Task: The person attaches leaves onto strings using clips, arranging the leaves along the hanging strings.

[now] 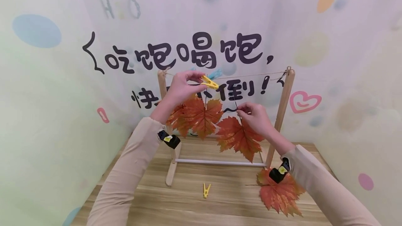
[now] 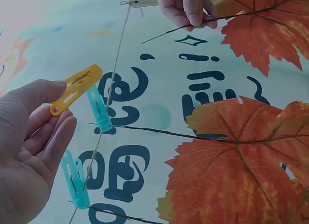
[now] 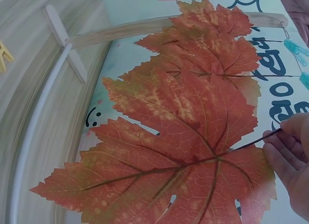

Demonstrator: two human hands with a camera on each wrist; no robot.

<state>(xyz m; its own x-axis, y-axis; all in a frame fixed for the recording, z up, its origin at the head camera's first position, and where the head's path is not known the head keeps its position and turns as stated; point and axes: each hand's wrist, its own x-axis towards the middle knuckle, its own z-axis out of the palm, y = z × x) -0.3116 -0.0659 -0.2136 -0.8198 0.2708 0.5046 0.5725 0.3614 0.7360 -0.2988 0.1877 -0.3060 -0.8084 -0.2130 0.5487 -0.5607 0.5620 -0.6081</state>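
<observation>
My left hand (image 1: 185,84) pinches a yellow clothespin (image 1: 209,82) between thumb and fingers, beside the string (image 1: 251,75). In the left wrist view this clothespin overlaps a blue clothespin (image 2: 99,108) clipped on the string. A second blue clothespin (image 2: 76,180) grips the string further along. Each blue one holds the stem of a red-orange maple leaf (image 2: 241,151). With thumb and fingertips my right hand (image 1: 255,116) holds the thin dark stem of another maple leaf (image 3: 183,151), which hangs below and left of that hand, lower than the string.
The string runs between two upright posts of a wooden frame (image 1: 284,111), joined low down by a white rod (image 1: 220,163). On the wooden table (image 1: 176,205) lie another yellow clothespin (image 1: 206,190) and a loose maple leaf (image 1: 279,194). A printed curtain (image 1: 355,62) hangs behind.
</observation>
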